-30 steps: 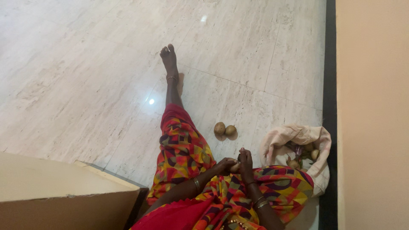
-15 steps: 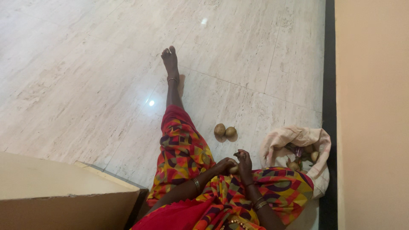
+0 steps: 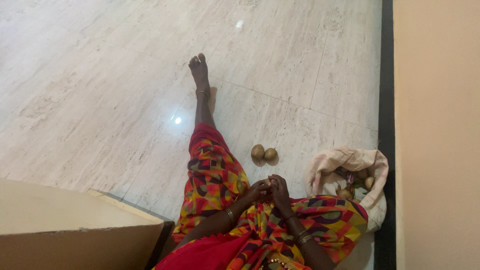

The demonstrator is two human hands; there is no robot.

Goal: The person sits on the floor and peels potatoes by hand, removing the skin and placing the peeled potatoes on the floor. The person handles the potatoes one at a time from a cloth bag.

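While the person sits on the pale marble floor with one leg stretched out ahead, both hands meet over the lap of a bright patterned cloth. Left hand and right hand press together, their fingers curled closed around a small pale round thing, most of it hidden, so its kind cannot be told. Just ahead of the hands, two brownish round tubers lie side by side on the floor, touching or nearly so. Near the right hand, close to the dark skirting and beige wall, an open cream cloth bag holds more of the same round pieces. A cardboard box stands at the person's left.
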